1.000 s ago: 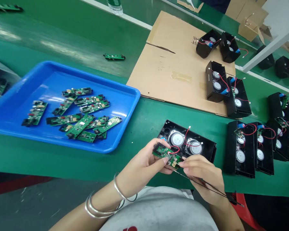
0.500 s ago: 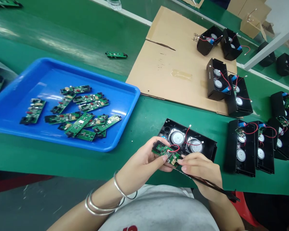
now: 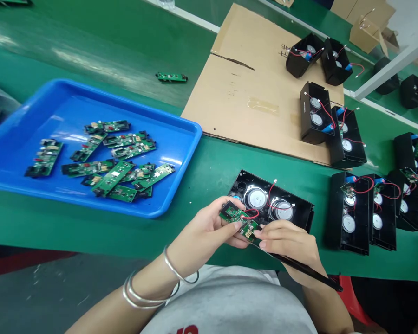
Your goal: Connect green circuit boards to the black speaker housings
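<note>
My left hand [image 3: 212,225] holds a green circuit board [image 3: 234,214] between thumb and fingers, with a short red wire on it. The fingertips of my right hand [image 3: 289,243] are pinched at the board's right end; what they pinch is too small to make out. Behind both hands lies an open black speaker housing [image 3: 301,204] with two round silver speakers [image 3: 256,198] and a red wire ending in a white plug. A thin black strip [image 3: 310,271] runs under my right hand and wrist.
Several circuit boards lie in a blue tray [image 3: 181,185] at the left. One more board [image 3: 171,77] rests beyond it. Several black housings [image 3: 348,213] with speakers and wires stand at the right, some on a flat cardboard sheet [image 3: 244,88].
The black strip under my right hand has turned slightly and its far end has shifted left. Both hands keep nearly the same place at the board.
</note>
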A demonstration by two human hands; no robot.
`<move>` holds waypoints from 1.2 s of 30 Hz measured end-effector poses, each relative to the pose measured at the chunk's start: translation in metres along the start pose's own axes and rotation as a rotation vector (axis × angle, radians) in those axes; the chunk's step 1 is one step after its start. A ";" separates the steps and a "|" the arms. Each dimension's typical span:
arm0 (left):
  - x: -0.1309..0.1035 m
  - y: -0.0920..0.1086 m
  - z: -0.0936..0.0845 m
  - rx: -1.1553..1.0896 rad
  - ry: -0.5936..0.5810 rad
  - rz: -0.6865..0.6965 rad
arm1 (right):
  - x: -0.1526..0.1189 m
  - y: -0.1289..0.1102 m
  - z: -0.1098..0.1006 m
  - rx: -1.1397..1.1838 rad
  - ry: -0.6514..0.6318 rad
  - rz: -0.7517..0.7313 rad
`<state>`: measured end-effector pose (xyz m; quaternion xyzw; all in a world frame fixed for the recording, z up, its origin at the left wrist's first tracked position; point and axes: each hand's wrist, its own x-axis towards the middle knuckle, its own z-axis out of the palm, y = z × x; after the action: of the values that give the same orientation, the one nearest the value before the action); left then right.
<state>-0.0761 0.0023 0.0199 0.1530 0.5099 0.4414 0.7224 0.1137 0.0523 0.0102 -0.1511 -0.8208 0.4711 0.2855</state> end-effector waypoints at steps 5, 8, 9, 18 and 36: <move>0.000 0.000 -0.001 0.003 0.003 0.002 | 0.000 -0.001 0.001 -0.025 -0.008 0.002; 0.000 0.000 -0.001 -0.004 -0.006 -0.003 | 0.002 -0.002 0.001 -0.074 -0.019 -0.020; 0.001 0.000 -0.001 -0.005 -0.009 -0.006 | 0.002 -0.003 0.002 -0.091 -0.022 -0.027; 0.000 0.001 -0.001 -0.027 -0.032 -0.017 | -0.001 -0.005 -0.001 -0.148 -0.061 -0.045; 0.001 -0.001 -0.003 0.054 -0.062 0.009 | -0.004 -0.008 0.005 -0.078 0.037 0.022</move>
<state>-0.0778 0.0020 0.0172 0.1882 0.4982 0.4259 0.7314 0.1139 0.0425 0.0139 -0.1795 -0.8314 0.4390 0.2893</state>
